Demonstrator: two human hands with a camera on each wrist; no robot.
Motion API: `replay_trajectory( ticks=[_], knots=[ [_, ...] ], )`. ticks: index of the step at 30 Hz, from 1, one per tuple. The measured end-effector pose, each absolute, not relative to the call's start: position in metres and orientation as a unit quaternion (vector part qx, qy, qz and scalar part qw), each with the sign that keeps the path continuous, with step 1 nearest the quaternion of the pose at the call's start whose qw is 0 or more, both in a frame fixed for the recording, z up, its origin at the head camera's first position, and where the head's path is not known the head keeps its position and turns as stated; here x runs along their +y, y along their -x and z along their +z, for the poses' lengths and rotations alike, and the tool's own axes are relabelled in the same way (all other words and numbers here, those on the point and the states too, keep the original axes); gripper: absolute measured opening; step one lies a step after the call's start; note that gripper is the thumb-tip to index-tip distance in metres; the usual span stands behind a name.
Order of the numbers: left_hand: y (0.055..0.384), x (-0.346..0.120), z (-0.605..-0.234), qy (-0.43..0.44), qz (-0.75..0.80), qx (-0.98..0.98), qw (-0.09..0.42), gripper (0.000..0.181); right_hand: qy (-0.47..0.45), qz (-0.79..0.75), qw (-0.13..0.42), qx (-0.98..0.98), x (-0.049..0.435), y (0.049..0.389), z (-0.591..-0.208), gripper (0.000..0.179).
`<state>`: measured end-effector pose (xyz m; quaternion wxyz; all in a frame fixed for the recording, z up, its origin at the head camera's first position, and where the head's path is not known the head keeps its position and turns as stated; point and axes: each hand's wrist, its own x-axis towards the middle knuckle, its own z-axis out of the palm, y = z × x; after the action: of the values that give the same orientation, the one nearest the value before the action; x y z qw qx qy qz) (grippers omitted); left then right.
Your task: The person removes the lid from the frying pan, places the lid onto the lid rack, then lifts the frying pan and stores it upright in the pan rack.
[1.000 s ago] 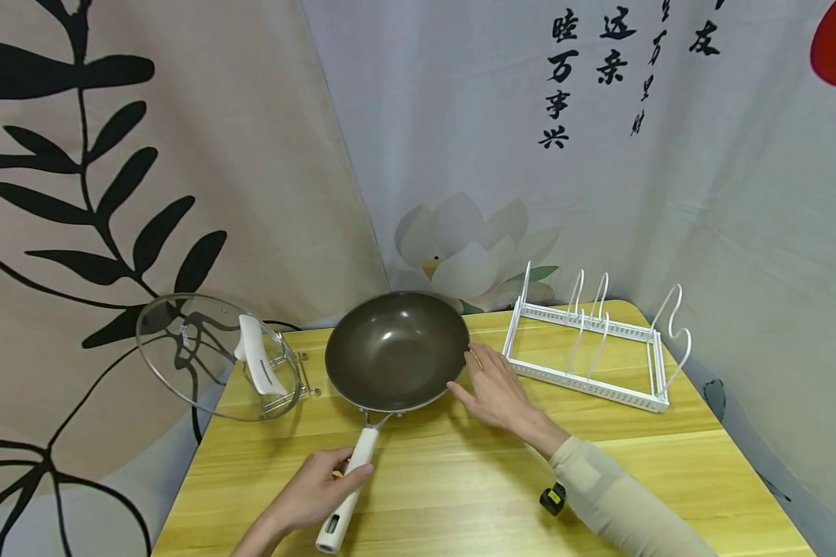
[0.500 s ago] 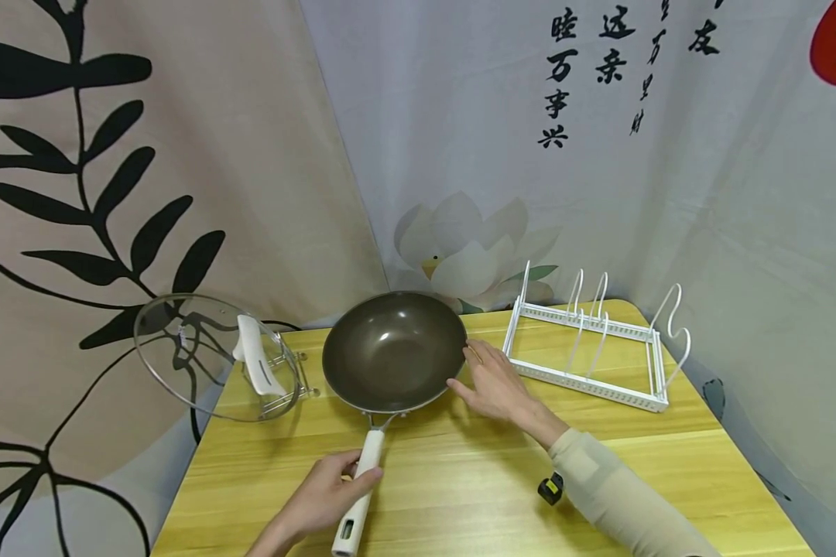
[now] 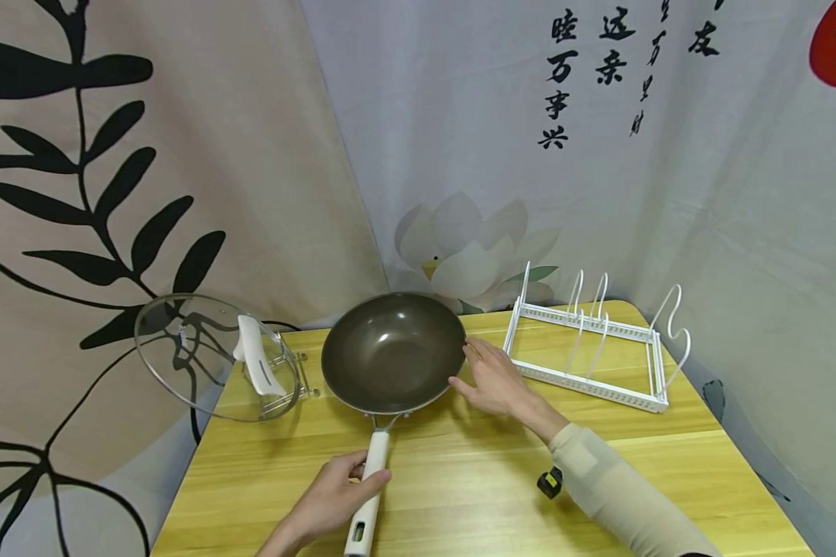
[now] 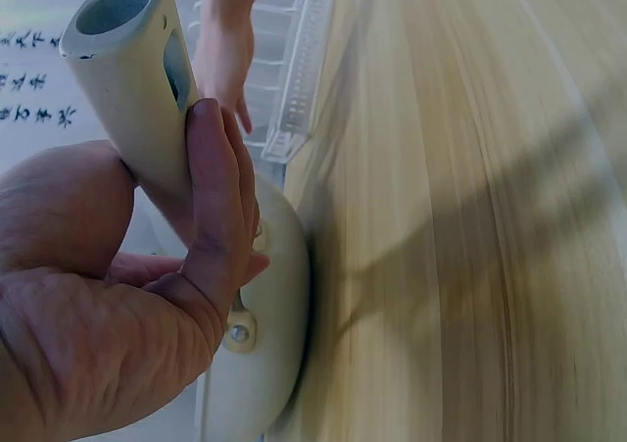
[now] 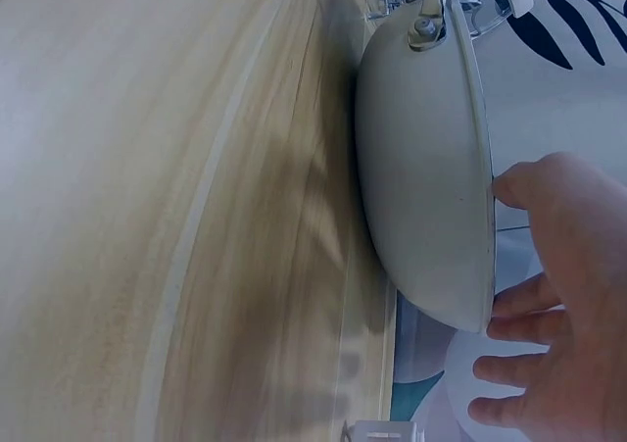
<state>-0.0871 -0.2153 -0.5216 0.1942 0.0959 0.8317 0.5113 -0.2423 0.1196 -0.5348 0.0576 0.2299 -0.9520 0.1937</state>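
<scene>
A wok [image 3: 393,352] with a dark brown inside, pale outside and white handle [image 3: 365,514] sits on the wooden table in the head view. My left hand [image 3: 334,491] grips that handle, thumb on top; in the left wrist view the fingers lie along its far side. My right hand [image 3: 498,383] touches the right part of the wok's rim. In the right wrist view the thumb and fingertips [image 5: 514,305] meet the rim from outside, the fingers nearly straight.
At the left stands a glass lid [image 3: 212,305] with a white handle, propped on a metal wire stand [image 3: 310,387]. A white rack [image 3: 588,383] with upright wire loops is at the right rear. A small black object [image 3: 549,483] hangs beside my right cuff.
My left hand and the wok's handle have swung a little to the right, turning the wok slightly. The right hand stays at the rim.
</scene>
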Motion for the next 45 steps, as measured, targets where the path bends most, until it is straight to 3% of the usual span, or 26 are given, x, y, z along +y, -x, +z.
replay_trajectory(
  ticks=[19, 45],
  knots=[
    [0.088, -0.201, -0.524, -0.101, 0.549, 0.806, 0.199, 0.030, -0.238, 0.182, 0.064, -0.952, 0.122, 0.250, -0.531, 0.079],
    [0.089, -0.193, -0.534, -0.074, 0.638, 0.706, 0.297, 0.054, -0.248, 0.180, 0.064, -0.950, 0.120, 0.258, -0.533, 0.079]
  ],
)
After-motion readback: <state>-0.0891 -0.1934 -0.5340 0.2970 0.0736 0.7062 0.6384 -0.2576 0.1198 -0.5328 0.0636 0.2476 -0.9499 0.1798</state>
